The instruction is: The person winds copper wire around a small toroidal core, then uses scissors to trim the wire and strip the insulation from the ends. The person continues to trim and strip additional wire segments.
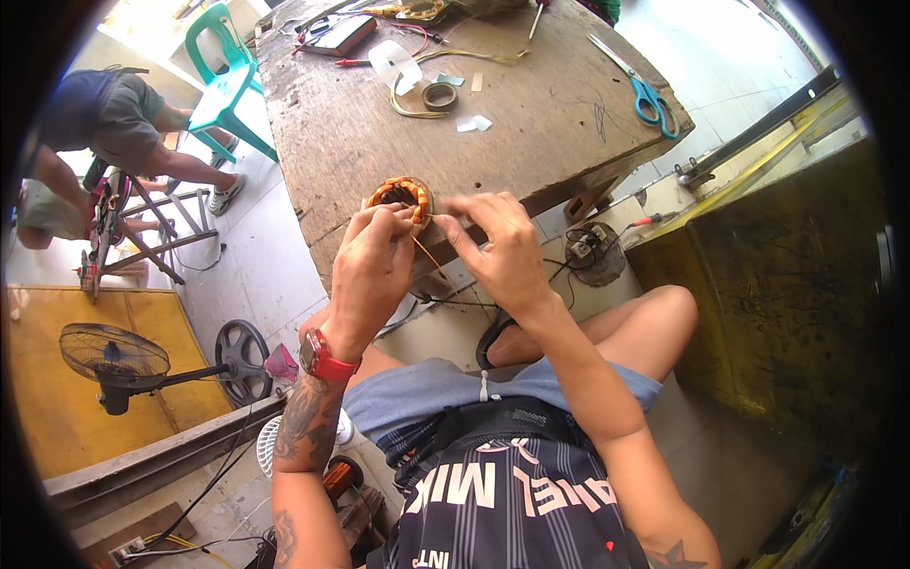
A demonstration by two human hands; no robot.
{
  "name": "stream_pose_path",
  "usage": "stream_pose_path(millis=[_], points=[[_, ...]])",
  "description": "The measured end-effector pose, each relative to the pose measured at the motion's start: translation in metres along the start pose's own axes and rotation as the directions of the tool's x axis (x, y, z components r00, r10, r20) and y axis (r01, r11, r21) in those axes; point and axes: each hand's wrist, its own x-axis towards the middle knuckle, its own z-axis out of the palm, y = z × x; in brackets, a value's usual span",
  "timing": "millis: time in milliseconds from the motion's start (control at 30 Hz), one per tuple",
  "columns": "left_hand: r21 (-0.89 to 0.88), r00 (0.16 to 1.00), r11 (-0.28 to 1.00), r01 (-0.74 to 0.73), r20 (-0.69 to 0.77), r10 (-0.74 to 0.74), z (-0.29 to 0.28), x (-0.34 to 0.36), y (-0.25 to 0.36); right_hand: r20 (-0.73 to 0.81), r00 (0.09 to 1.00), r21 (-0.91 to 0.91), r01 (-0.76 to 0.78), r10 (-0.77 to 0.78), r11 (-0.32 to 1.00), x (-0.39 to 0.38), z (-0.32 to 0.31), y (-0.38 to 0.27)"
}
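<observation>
A ring-shaped motor stator [418,197] with orange-brown coil windings rests near the front left edge of the wooden table [332,142]. My left hand [372,258] is closed at its near side, fingertips pressed against the windings. A thin orange-brown strand [431,253] hangs down from the stator between my hands. On the right of the ring, my right hand [495,248] has thumb and forefinger brought together beside the windings. Whatever sits in that pinch is too small to make out.
A tape roll [440,96], thin wires, a black box [335,35] and blue-handled scissors [648,102] lie farther back on the table. At left are a standing fan [116,357], a green chair [224,90] and another person [128,114] bending over. A dark yellowish panel [768,294] stands right.
</observation>
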Motion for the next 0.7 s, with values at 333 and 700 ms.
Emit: stream_pose_path(millis=[333,700], points=[[-0.072,0.998,0.996,-0.044,-0.057,0.04,0.005,0.004,-0.008,0.348,0.863,0.099,-0.423,0.367,0.901,0.044,-0.124,-0.013],[-0.021,1.0,1.0,-0.007,0.018,0.008,-0.006,0.01,-0.006,0.192,0.829,-0.387,0.556,-0.525,0.736,0.022,-0.242,-0.117]])
